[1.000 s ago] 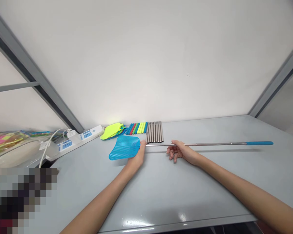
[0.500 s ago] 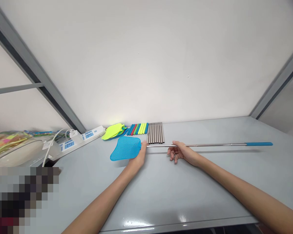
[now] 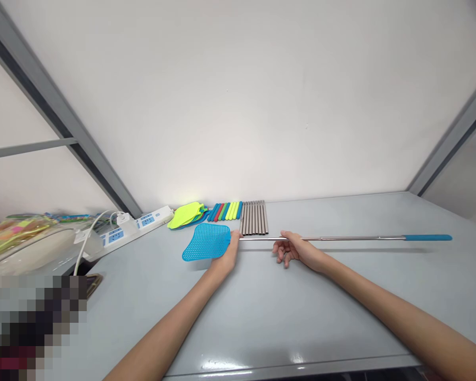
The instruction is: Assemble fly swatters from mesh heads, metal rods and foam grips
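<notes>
A fly swatter with a blue perforated head, a long silver telescopic rod and a blue grip lies level across the view, held just above the table. My left hand is closed around the rod where it meets the head. Farther along, my right hand pinches the rod between thumb and index finger, its other fingers loosely curled below. Behind the swatter are a row of metal tubes, a row of coloured handles in blue, red, green and yellow, and a pile of yellow and blue swatter heads.
A white power strip with plugs and a white cable stands at the left back of the grey table. Plastic-bagged items lie at the far left. A pale wall rises behind, with grey frame posts on both sides.
The swatter's blue grip end has shifted slightly right, and the rod appears a little longer. Both hands keep nearly the same places. The whole view has moved slightly.
</notes>
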`<move>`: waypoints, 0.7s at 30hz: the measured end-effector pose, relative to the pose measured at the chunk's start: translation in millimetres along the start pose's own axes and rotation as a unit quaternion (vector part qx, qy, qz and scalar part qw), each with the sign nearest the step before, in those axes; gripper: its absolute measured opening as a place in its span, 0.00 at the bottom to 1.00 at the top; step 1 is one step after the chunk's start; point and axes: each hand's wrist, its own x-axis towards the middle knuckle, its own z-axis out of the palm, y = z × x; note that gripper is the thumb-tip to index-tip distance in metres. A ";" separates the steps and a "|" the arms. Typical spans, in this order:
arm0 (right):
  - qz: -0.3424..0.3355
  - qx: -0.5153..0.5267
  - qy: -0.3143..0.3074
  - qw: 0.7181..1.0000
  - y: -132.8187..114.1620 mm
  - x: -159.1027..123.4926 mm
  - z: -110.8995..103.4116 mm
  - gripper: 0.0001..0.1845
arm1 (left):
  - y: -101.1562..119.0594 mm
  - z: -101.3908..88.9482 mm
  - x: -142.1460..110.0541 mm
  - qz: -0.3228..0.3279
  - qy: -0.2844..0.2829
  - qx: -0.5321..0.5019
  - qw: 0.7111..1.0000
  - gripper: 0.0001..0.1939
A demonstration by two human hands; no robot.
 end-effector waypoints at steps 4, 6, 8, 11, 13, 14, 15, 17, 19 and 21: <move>-0.002 -0.006 0.001 1.000 0.7 -0.3 0.3 0.26 | -2.3 -0.2 2.1 0.010 -0.018 0.018 1.000 0.22; -0.001 -0.005 0.001 1.000 0.9 -0.4 0.1 0.26 | -2.0 -0.2 2.4 0.010 -0.015 0.019 1.000 0.23; 0.003 0.003 0.000 1.000 0.7 -0.6 -0.8 0.25 | -0.5 -1.0 2.3 0.021 -0.010 0.018 1.000 0.23; 0.014 0.041 0.008 0.999 -0.4 -0.7 -4.0 0.22 | 1.4 -4.9 2.4 0.057 -0.039 0.027 0.997 0.22; 0.015 0.080 0.023 0.996 -1.4 -0.4 -6.7 0.20 | -0.6 -8.3 3.5 0.089 -0.068 0.061 0.992 0.20; 0.013 0.100 0.032 0.994 -1.9 -0.1 -8.0 0.19 | -3.0 -9.5 4.6 0.103 -0.079 0.088 0.988 0.20; 0.009 0.118 0.038 0.992 -2.2 0.2 -9.1 0.18 | -6.1 -10.2 6.4 0.115 -0.085 0.118 0.983 0.22; 0.002 0.144 0.038 0.989 -2.7 1.0 -10.5 0.18 | -13.6 -9.4 11.8 0.126 -0.094 0.164 0.974 0.27; -0.006 0.158 0.031 0.987 -2.9 1.5 -10.8 0.18 | -20.2 -6.5 19.7 0.117 -0.080 0.174 0.974 0.22; -0.011 0.165 0.030 0.986 -3.0 1.8 -10.6 0.18 | -23.6 -2.8 28.7 0.100 -0.051 0.176 0.978 0.20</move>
